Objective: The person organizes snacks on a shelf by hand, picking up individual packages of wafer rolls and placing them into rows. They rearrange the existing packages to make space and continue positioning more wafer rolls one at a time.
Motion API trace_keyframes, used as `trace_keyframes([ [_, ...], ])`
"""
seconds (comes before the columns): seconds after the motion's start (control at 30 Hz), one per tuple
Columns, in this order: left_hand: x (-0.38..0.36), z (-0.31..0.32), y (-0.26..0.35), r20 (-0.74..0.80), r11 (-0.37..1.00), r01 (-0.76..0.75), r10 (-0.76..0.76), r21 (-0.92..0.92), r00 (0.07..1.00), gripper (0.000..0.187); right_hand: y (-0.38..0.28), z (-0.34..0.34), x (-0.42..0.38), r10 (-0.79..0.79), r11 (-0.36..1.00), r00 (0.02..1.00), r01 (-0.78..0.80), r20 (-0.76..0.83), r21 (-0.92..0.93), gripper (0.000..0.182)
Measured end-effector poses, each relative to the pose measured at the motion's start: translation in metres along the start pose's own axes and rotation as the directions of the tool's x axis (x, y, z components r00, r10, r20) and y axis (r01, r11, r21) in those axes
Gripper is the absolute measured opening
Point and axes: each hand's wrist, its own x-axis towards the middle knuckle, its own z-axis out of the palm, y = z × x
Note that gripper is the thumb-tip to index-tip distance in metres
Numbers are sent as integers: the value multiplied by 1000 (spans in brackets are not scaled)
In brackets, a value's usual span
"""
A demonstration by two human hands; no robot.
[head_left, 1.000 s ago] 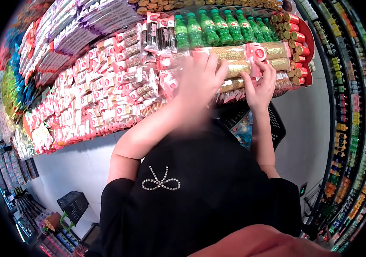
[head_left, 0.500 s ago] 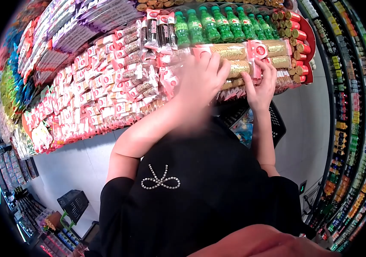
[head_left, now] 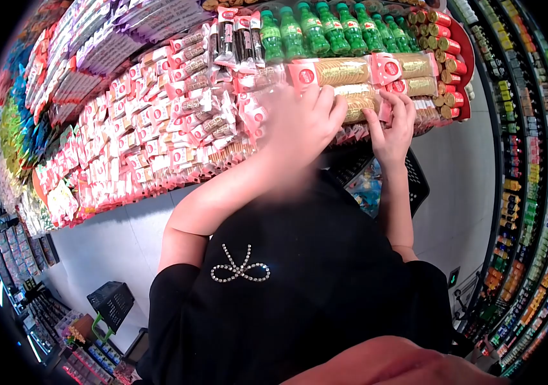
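Note:
A long biscuit pack (head_left: 356,104), with pale round biscuits in clear wrap and pinkish ends, lies across the front of the display. My left hand (head_left: 306,125) has its curled fingers around the left end; part of that hand and its wrist is blurred. At the opposite end, the thumb and bent fingers of my right hand (head_left: 394,128) close on the pack. Directly behind it lies a similar biscuit pack (head_left: 341,70). Another pack (head_left: 409,65) with a red round label sits to the right, behind my right fingers.
Green bottles (head_left: 312,31) stand behind the packs. Red and gold rolls (head_left: 452,66) are stacked at the right end. Many small wrapped snacks (head_left: 152,131) fill the left side. A dark basket (head_left: 418,183) is below my right hand; another basket (head_left: 112,305) stands at lower left.
Both hands have shifted slightly toward me relative to the display, staying at the front pack's ends. More of the pack behind it now shows.

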Motion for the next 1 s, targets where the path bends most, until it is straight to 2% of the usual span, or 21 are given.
trace_keyframes([
  [0.37, -3, 2, 5, 10, 997, 20, -21, 78, 1000, 54, -2, -6, -4, -3, 999, 999, 1, 41, 43, 40],
  [0.43, -1, 3, 5, 3, 996, 9, -9, 88, 1000, 51, -7, -12, -4, -35, 998, 993, 30, 111, 50, 43],
  [0.53, 1, 3, 7, -49, 981, 16, -7, 192, 999, 42, -5, -15, -6, -109, 991, 987, 118, 117, -68, 44],
  [0.7, 3, -2, 12, -8, 995, 34, -34, 94, 999, 41, -15, -16, -4, -182, 959, 977, 201, 113, -198, 44],
  [0.8, 4, -4, 13, -37, 996, 3, 1, 90, 999, 45, -19, -7, -5, -277, 925, 945, 311, 172, -220, 35],
  [0.87, 6, -11, 15, -45, 1000, 9, -10, -3, 999, 47, -20, -5, -4, -285, 925, 942, 318, 177, -205, 35],
  [0.97, 7, -15, 11, -71, 999, 4, -8, -52, 997, 56, -22, -7, -1, -306, 923, 936, 336, 172, -188, 36],
  [1.0, 9, -20, 11, -72, 999, 9, -12, -51, 997, 56, -17, -10, 0, -294, 916, 942, 326, 163, -235, 37],
])
